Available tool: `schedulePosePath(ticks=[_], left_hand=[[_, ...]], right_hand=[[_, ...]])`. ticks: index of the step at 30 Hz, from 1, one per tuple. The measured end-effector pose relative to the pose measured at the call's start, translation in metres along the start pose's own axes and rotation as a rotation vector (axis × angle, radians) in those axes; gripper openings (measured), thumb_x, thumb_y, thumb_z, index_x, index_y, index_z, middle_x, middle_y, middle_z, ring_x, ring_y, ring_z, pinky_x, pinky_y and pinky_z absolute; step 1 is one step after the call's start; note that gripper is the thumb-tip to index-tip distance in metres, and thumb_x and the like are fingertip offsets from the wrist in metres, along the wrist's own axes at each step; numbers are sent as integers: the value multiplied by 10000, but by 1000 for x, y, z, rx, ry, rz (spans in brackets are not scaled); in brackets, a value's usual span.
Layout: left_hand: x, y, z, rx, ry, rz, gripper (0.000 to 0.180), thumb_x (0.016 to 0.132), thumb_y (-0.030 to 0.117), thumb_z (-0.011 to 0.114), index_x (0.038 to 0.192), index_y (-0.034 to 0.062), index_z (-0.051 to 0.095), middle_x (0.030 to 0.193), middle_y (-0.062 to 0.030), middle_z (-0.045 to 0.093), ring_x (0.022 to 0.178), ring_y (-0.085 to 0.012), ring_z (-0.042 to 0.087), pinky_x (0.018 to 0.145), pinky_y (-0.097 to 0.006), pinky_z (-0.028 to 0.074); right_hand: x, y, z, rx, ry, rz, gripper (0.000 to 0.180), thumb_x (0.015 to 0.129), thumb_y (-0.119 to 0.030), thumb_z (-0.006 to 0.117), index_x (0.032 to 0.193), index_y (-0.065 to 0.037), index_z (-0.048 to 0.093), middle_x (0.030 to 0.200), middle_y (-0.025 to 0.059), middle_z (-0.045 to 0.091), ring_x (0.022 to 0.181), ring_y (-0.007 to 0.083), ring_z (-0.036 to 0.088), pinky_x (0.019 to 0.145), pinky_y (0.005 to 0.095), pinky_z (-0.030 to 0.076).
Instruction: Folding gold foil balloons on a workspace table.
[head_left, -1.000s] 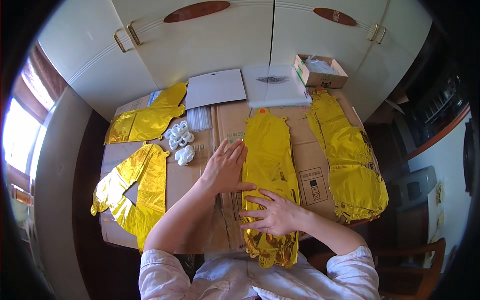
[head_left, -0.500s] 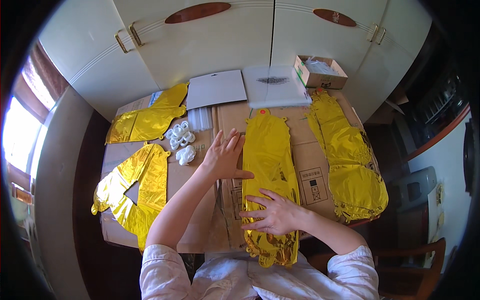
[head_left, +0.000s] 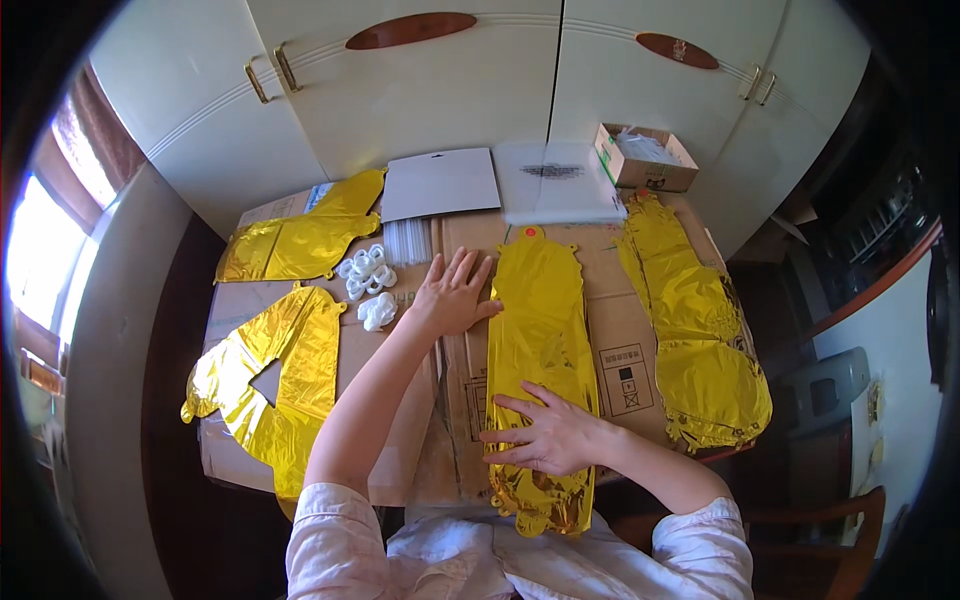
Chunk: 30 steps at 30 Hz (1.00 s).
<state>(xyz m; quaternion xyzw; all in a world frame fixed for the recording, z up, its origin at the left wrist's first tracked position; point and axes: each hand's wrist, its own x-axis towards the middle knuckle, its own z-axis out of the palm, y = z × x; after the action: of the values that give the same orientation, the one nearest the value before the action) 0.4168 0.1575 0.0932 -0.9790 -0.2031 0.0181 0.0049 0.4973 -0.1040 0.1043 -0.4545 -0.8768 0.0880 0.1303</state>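
Note:
A flat gold foil balloon (head_left: 540, 300), long and folded, lies lengthwise in front of me on the cardboard. My right hand (head_left: 555, 437) rests on its lower half, palm down with the fingers spread. My left hand (head_left: 453, 297) lies flat on the cardboard just left of the balloon's upper half, fingers outstretched and the thumb at the foil's left edge. Neither hand grips anything. Creases and crumples show in the foil below the right hand, and part of it is hidden under that hand.
Other gold foil balloons lie at the far left (head_left: 300, 235), near left (head_left: 300, 370) and right (head_left: 700, 380). White ribbon rolls (head_left: 365, 270) and clear straws (head_left: 408, 241) sit beyond my left hand. Behind are a white card (head_left: 440, 185), clear plastic sleeves (head_left: 558, 195) and a small box (head_left: 655, 178).
My left hand has slid a little farther away along the balloon's left side. The right hand stays on the foil in nearly the same place. The whole view has shifted slightly.

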Motion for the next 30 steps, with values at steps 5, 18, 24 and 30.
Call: schedulePosePath(ticks=[5, 18, 24, 30], left_hand=[[7, -1, 0, -50, -10, -52, 717, 976, 573, 328, 1531, 137, 204, 1567, -152, 225, 1470, -311, 157, 1178, -508, 134], [3, 13, -7, -67, 297, 51, 631, 977, 440, 438, 1468, 57, 329, 1500, -178, 346, 1435, -312, 251, 1168, -485, 191], [-63, 38, -25, -128, 127, 401, 633, 962, 383, 490, 1454, 15, 337, 1502, -154, 369, 1420, -294, 305, 1165, -495, 188], [-106, 42, -12, -143, 82, 414, 588, 950, 302, 513, 1434, 3, 368, 1496, -159, 377, 1420, -300, 308, 1155, -505, 210]], right_hand=[[-1, 0, 3, 10, 18, 8, 377, 900, -312, 545, 1265, -392, 596, 1399, -118, 512, 1370, 324, 358, 1117, 587, 259], [-1, 0, 4, -56, -42, 20, 454, 923, -376, 539, 1369, -301, 510, 1453, -140, 438, 1405, 290, 304, 1135, 565, 233], [-2, 0, 2, -66, -34, 19, 439, 934, -387, 529, 1365, -301, 520, 1444, -145, 450, 1410, 279, 298, 1141, 565, 223], [-1, -2, 1, -28, -6, 28, 414, 962, -415, 475, 1353, -295, 543, 1413, -141, 490, 1415, 257, 291, 1170, 547, 166]])
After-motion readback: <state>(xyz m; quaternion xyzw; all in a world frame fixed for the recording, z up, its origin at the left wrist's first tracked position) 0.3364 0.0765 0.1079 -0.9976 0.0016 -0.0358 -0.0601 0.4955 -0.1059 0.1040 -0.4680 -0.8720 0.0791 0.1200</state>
